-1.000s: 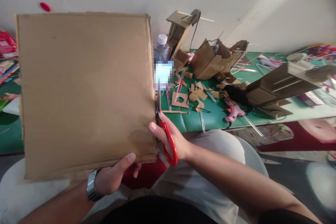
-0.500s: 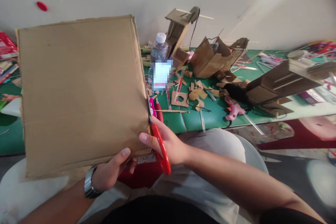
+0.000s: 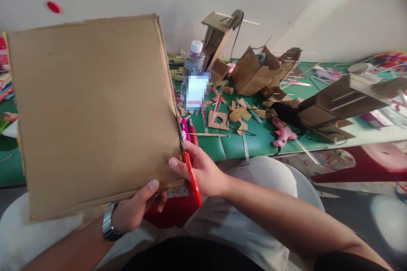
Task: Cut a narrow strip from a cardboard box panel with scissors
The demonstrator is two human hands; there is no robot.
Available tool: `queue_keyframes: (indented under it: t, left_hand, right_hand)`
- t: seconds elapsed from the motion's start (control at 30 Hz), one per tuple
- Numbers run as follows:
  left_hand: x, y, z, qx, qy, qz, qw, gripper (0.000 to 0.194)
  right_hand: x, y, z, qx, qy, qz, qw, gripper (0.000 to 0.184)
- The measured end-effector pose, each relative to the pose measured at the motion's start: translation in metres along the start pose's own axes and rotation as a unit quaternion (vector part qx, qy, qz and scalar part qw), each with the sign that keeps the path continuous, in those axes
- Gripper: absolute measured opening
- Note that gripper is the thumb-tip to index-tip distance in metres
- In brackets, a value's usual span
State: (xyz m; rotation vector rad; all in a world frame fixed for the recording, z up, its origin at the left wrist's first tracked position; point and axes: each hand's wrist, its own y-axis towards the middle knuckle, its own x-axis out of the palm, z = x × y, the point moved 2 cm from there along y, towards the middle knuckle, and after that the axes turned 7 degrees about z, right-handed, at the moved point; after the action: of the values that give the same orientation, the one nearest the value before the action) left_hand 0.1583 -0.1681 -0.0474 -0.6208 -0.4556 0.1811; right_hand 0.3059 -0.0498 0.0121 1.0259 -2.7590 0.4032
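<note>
A large flat sheet of brown cardboard [image 3: 92,114] is held up in front of me, tilted slightly. My left hand [image 3: 136,207], with a metal watch at the wrist, grips its lower edge, thumb on the front face and fingers behind. My right hand [image 3: 203,171] is closed around the red handles of a pair of scissors [image 3: 192,180]. The scissor blades lie along the sheet's right edge, partly hidden by the cardboard. My right thumb rests against the sheet's lower right corner.
Behind stands a green table [image 3: 213,148] strewn with cardboard scraps [image 3: 240,116]. On it are a water bottle [image 3: 193,59], a blurred bright screen [image 3: 197,90], a pink glue gun [image 3: 284,135] and cardboard constructions [image 3: 343,97]. A red cap [image 3: 53,7] shows against the wall.
The cardboard has tilted a little, its upper part shifting left. The scissors' handles have come closer together. Both hands stay in nearly the same place.
</note>
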Motion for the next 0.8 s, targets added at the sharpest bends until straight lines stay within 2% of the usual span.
queue_keyframes:
  t: [0.17,0.27,0.4,0.6,0.8]
  left_hand:
    - [0.000,-0.002,0.008,0.001,-0.005,0.046,0.999,0.068]
    - [0.001,-0.001,0.010,0.019,0.001,0.045,0.999,0.069]
    - [0.002,0.002,0.006,0.018,-0.009,0.040,0.999,0.066]
    - [-0.002,0.003,-0.002,0.030,0.042,-0.015,0.999,0.071]
    - [-0.002,0.005,-0.005,0.013,0.049,-0.013,0.999,0.071]
  right_hand:
    - [0.000,-0.004,-0.002,0.019,0.009,-0.054,0.998,0.063]
    - [0.001,-0.006,-0.003,0.017,0.025,-0.072,0.997,0.064]
    - [0.002,-0.006,-0.005,0.010,0.028,-0.050,0.998,0.058]
    - [0.001,-0.003,-0.001,-0.017,-0.009,-0.022,1.000,0.056]
    - [0.001,-0.001,0.004,-0.034,-0.030,-0.005,0.999,0.059]
